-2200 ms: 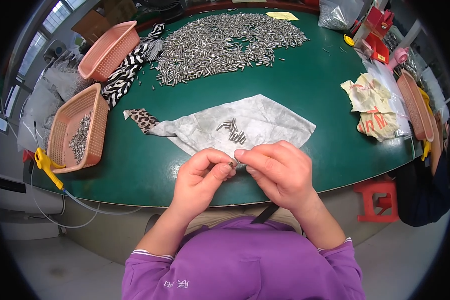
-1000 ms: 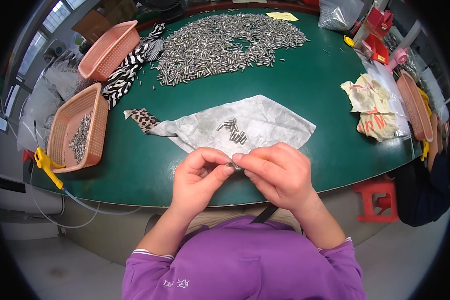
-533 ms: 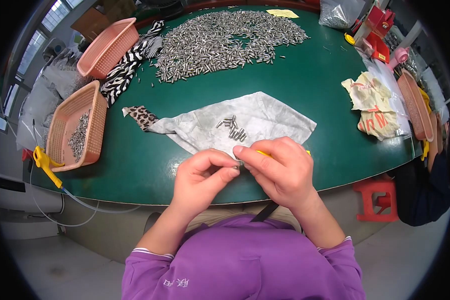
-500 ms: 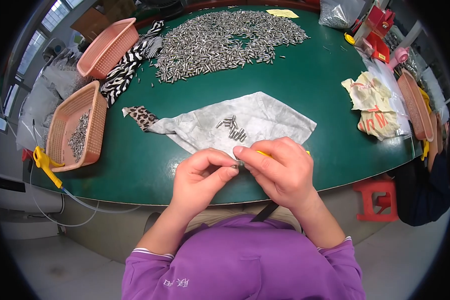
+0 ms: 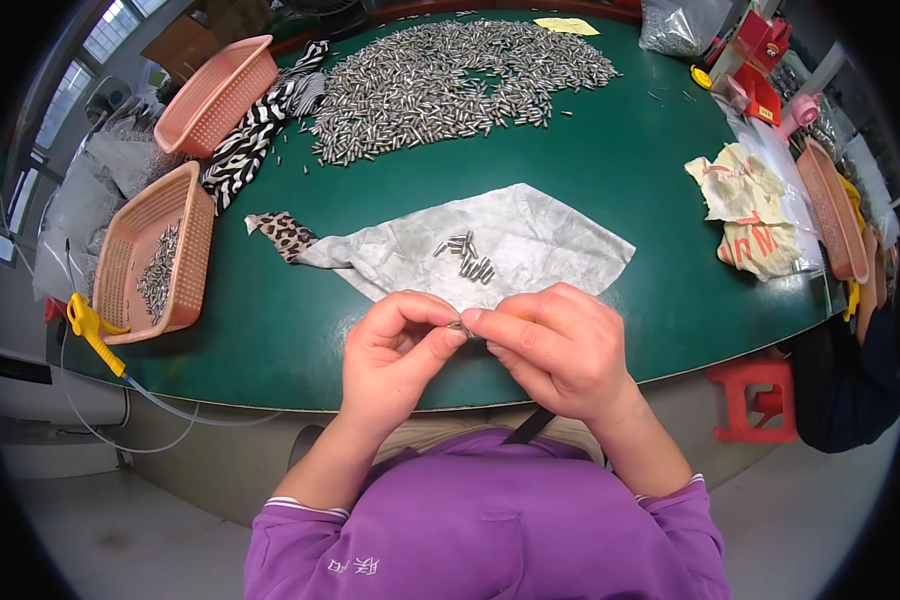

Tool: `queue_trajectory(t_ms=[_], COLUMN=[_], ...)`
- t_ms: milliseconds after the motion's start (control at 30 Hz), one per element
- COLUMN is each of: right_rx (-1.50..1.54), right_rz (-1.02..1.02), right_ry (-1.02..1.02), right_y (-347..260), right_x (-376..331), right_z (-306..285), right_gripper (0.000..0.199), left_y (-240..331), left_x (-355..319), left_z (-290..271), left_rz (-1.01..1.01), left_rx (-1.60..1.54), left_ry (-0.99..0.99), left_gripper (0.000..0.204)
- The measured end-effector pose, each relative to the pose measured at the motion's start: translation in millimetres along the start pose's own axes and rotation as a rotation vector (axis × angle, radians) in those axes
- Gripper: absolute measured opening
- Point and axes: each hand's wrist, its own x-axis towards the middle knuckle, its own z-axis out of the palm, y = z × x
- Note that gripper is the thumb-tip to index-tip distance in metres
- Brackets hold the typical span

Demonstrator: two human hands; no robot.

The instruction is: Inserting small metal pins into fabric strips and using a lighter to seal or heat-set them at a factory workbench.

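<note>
My left hand (image 5: 395, 355) and my right hand (image 5: 555, 350) meet fingertip to fingertip over the near edge of the green table (image 5: 620, 180). Both pinch one small metal pin (image 5: 459, 325), mostly hidden by the fingers. Just beyond the hands lies a crumpled grey-white cloth (image 5: 530, 240) with a small cluster of metal pins (image 5: 467, 256) on it. A large heap of the same metal pins (image 5: 450, 85) covers the far middle of the table.
A peach basket (image 5: 135, 270) at the left holds some pins; a second peach basket (image 5: 215, 92) stands behind it. Zebra-striped fabric (image 5: 255, 125) and a leopard scrap (image 5: 282, 235) lie nearby. Cream rags (image 5: 745, 205), red tools (image 5: 755, 65) and another basket (image 5: 830, 210) fill the right side.
Both hands stay joined at the table's near edge. The fingers have shifted slightly around the small pin; nothing else on the table has moved.
</note>
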Motion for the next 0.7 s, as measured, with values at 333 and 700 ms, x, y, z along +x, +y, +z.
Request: queue_trajectory(t_ms=[333,700], right_rx=[-0.076,-0.004], right_rz=[-0.021,0.005], right_ry=[-0.017,-0.001], right_y=[0.6,-0.6], right_x=[-1.1,0.1], right_z=[0.3,-1.5], right_gripper=[0.031,0.03], left_y=[2.8,1.8], left_x=[1.3,0.5], left_z=[-1.1,-0.4], left_rz=[-0.033,-0.025], left_rx=[0.154,0.021], left_ry=[-0.068,-0.02], left_gripper=[0.009,0.011])
